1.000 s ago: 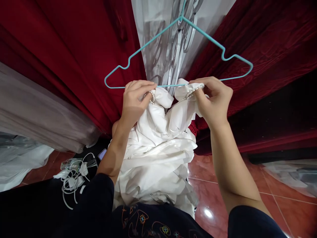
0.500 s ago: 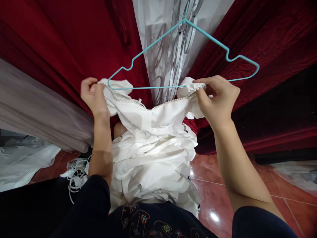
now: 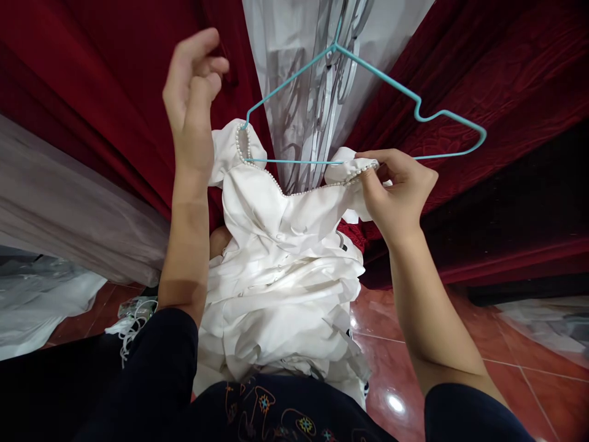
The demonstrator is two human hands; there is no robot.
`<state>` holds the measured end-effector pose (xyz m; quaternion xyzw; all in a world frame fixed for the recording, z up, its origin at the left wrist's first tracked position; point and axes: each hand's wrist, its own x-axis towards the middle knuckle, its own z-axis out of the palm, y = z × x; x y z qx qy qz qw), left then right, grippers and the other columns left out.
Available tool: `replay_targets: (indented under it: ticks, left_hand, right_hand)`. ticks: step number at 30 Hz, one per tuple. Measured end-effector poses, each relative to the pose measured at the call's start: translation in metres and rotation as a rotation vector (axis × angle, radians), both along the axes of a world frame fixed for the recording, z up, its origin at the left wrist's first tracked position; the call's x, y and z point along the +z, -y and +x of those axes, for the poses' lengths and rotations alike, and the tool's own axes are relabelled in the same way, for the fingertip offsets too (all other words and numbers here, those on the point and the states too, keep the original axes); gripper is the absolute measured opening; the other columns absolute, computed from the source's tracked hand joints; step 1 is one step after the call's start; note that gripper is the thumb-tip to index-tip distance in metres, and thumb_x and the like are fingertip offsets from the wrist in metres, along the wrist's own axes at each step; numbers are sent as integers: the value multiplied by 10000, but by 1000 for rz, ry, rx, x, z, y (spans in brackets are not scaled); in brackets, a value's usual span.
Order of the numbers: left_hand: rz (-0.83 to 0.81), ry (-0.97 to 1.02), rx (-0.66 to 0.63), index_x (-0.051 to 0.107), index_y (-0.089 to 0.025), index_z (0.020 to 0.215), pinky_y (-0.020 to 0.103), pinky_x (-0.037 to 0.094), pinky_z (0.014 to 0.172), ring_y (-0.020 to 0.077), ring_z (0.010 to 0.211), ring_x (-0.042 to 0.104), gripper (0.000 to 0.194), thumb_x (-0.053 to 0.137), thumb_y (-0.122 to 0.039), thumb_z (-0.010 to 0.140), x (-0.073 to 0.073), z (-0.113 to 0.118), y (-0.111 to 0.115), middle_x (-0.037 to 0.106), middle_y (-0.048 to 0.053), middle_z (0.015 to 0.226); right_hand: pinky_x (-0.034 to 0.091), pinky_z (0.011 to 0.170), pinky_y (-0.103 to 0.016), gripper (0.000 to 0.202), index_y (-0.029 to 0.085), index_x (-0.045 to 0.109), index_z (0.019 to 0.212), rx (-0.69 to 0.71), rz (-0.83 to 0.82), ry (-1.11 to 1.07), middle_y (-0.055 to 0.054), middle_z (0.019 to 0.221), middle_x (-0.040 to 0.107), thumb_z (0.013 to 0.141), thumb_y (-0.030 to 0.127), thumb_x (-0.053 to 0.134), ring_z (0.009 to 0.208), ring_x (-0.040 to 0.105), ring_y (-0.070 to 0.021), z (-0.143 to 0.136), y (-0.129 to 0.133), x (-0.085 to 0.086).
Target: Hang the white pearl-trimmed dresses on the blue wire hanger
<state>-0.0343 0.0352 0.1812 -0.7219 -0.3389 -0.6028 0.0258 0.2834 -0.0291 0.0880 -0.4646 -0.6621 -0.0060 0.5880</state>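
Observation:
A white dress [image 3: 276, 258] with a pearl-trimmed neckline lies in folds over my lap. Its left sleeve loops over the notch of a light blue hanger [image 3: 377, 75]. My left hand [image 3: 193, 92] is raised above that sleeve, fingers apart and curved, with nothing in them. Between thumb and fingers, my right hand [image 3: 400, 187] pinches the pearl edge of the right sleeve, below the hanger's right arm, which is outside this sleeve.
Dark red drapes [image 3: 92, 80] hang on both sides of a white curtain [image 3: 294, 80]. Sheer pale fabric [image 3: 69, 190] hangs at the left. White cords [image 3: 133, 331] lie on the red tiled floor [image 3: 386, 362].
My left hand has let go of the left sleeve and moved up. That sleeve now hangs on the hanger's left notch. My right hand keeps its pinch.

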Motion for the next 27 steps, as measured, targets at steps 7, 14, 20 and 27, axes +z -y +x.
replay_targets:
  ticks: [7, 14, 20, 27]
  left_hand:
    - [-16, -199, -81, 674, -292, 1096, 352, 634, 927, 141, 1003, 736, 421, 360, -556, 1188, -30, 55, 40, 738, -9, 1055]
    - [-260, -442, 27, 750, -233, 1223, 411, 469, 1037, 237, 1099, 710, 442, 417, -22, 1025, -81, 111, 54, 793, 28, 1161]
    - [-259, -385, 20, 774, -245, 1124, 398, 438, 955, 243, 998, 706, 433, 447, -1, 978, -75, 102, 52, 780, 14, 1024]
    - [-300, -391, 25, 796, -243, 1050, 399, 438, 923, 244, 936, 706, 451, 458, 24, 917, -67, 90, 50, 777, 16, 964]
  right_hand:
    - [482, 625, -320, 144, 279, 767, 974, -15, 7, -19, -4, 894, 772, 936, 220, 642, 630, 608, -157, -3, 1, 0]
    - [562, 735, -351, 227, 264, 744, 1049, 19, 24, -4, -29, 959, 775, 930, 208, 559, 783, 709, -195, 0, 1, -12]
    - [594, 881, -468, 156, 266, 597, 984, -163, 274, -6, -93, 1118, 715, 846, 238, 530, 1113, 713, -285, 22, 1, -38]
    - [388, 600, -311, 289, 270, 485, 856, -306, 216, -279, -21, 800, 570, 663, 120, 640, 661, 537, -141, 91, -29, 1]
